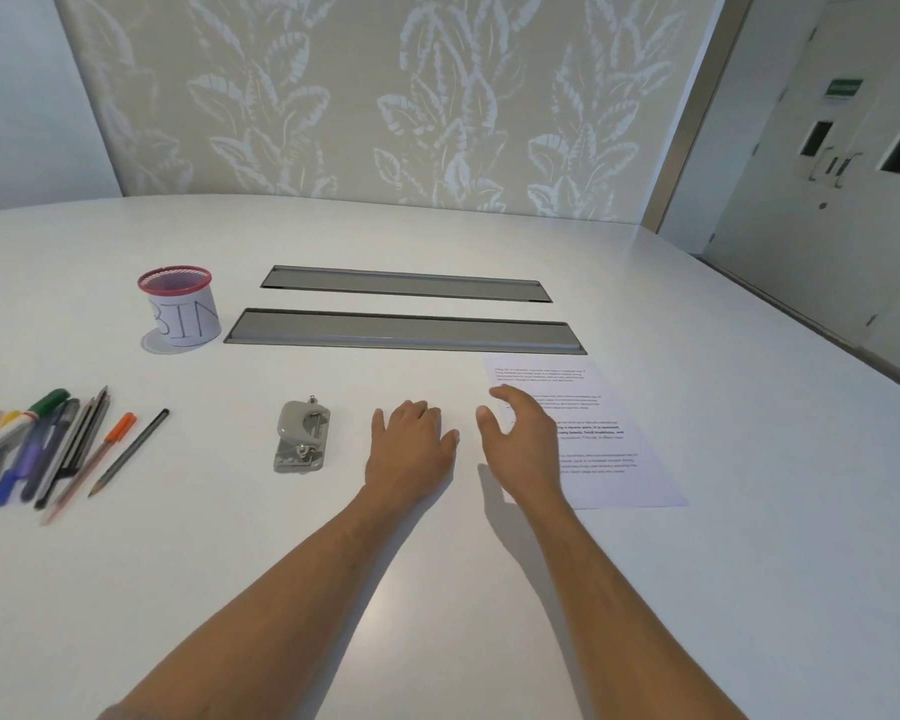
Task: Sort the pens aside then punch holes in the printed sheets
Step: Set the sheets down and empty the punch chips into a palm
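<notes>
Both hands out over the white table (437, 589), nothing held.

Left hand (411, 444) lay flat, palm down, at frame centre, fingers straight. Right hand (523, 439) was just beside it, fingers relaxed and spread, overlapping the left edge of the printed sheets (609, 439) at centre right; contact unclear. Grey hole punch (302, 438) sat left of the left hand, apart from it. Pens and pencils (48, 444) lay fanned at the left edge, one grey pencil (128, 453) slightly apart. Red-rimmed mesh cup labelled "BIN" (180, 306) stood upper left, beside two grey cable hatches (406, 330).
</notes>
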Demonstrator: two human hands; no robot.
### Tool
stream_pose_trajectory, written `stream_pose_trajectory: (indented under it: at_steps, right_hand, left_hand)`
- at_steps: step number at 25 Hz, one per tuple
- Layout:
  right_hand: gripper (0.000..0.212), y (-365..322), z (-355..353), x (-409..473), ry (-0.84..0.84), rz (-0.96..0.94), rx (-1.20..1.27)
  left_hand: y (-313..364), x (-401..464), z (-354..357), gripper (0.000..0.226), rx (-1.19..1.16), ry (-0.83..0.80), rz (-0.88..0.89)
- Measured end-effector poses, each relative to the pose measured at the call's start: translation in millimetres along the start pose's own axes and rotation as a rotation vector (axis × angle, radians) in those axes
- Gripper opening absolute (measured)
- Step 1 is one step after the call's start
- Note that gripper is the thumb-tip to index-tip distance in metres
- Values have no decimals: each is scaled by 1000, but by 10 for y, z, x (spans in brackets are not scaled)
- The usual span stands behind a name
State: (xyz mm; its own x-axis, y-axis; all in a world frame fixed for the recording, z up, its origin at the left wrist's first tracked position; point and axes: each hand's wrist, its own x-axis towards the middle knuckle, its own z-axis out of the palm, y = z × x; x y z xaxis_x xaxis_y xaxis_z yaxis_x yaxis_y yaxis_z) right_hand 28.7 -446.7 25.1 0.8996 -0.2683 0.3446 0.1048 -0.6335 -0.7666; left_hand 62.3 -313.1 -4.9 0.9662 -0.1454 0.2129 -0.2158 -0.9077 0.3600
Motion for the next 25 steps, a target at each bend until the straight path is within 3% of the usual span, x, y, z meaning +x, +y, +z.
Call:
stream_pose_trajectory:
  at_steps: [5, 7, 11, 15, 17, 19, 22, 25]
  right_hand:
    - [34, -84, 357, -17, -113, 43, -4]
    - [36, -49, 467, -61, -181, 25, -110]
    - [39, 34, 582, -66, -362, -186, -485]
    - [50, 102, 618, -56, -382, -166, -493]
    - [51, 113, 632, -74, -386, -175, -496]
    - [51, 117, 630, -59, -384, -171, -490]
    - [49, 125, 630, -75, -384, -163, -482]
    - [50, 126, 622, -89, -385, -155, -463]
  left_hand:
    - [-107, 2, -144, 35, -451, 103, -137]
    - [-181, -34, -266, 34, -515, 149, -141]
    - [-445, -62, -601, 27, -307, 266, -83]
    - [-944, -126, -925, 26, -106, 441, -322]
    - [-1133, -213, -959, 28, -149, 414, -445]
    - [-1204, -253, -915, 31, -339, 306, -541]
    - [-1233, -254, -851, 29, -650, 226, -623]
    - [-1264, -231, -835, 25, -765, 217, -664]
